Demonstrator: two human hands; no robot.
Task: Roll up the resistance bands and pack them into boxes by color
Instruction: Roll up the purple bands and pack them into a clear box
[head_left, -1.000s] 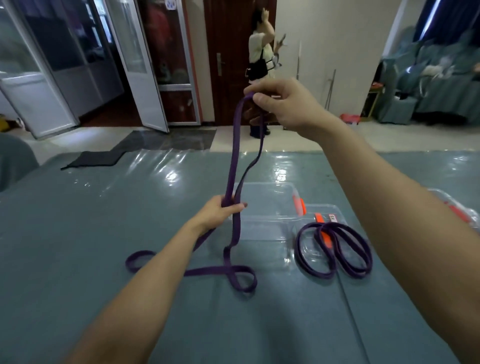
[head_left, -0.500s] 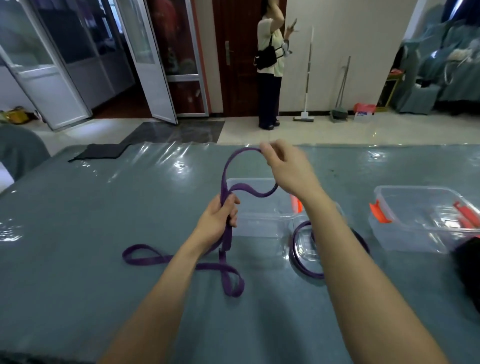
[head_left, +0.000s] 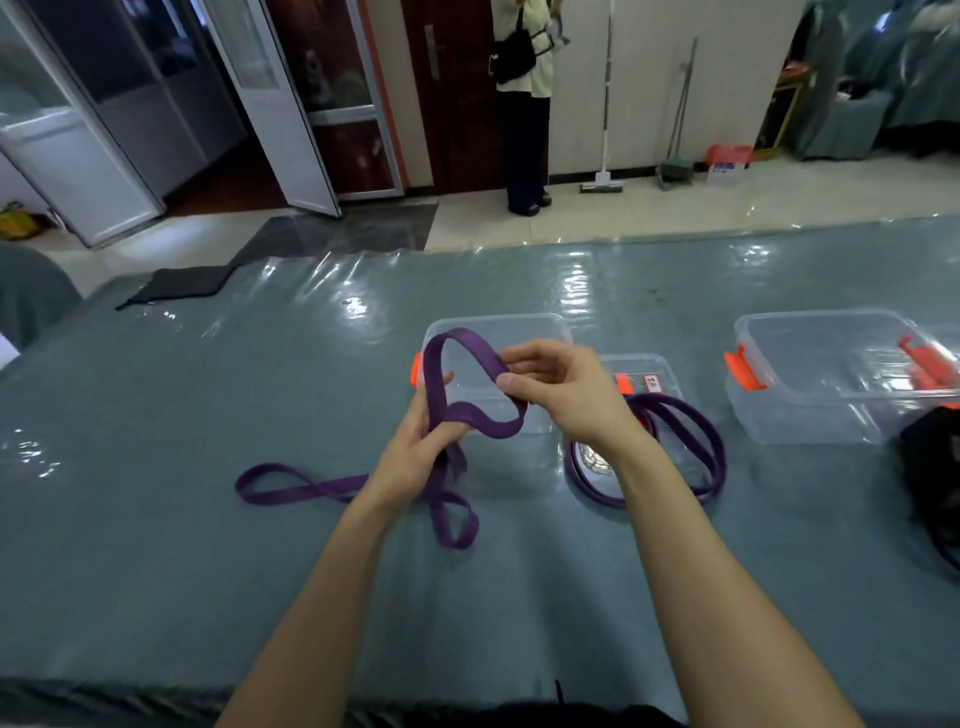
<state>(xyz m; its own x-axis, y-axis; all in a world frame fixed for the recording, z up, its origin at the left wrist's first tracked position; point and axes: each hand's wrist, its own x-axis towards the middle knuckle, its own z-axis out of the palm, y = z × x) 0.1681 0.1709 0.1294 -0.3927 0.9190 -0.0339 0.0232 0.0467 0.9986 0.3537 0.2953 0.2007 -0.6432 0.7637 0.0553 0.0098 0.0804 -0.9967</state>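
Left hand (head_left: 421, 457) was raised off the table (head_left: 156, 519), fingers closed around the purple band (head_left: 457, 415); right hand (head_left: 563, 395) sat just beside it, pinching the band's upper loop between thumb and fingers. The band's loose end trailed on the table left of and below the left hand. A clear box (head_left: 498, 332) stood directly behind both hands, a second purple band (head_left: 696, 431) lay right of the right wrist, and another clear box (head_left: 821, 374) sat farther right.

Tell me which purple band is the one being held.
The purple band pinched by left hand and right hand; the other purple band lies untouched beside them.
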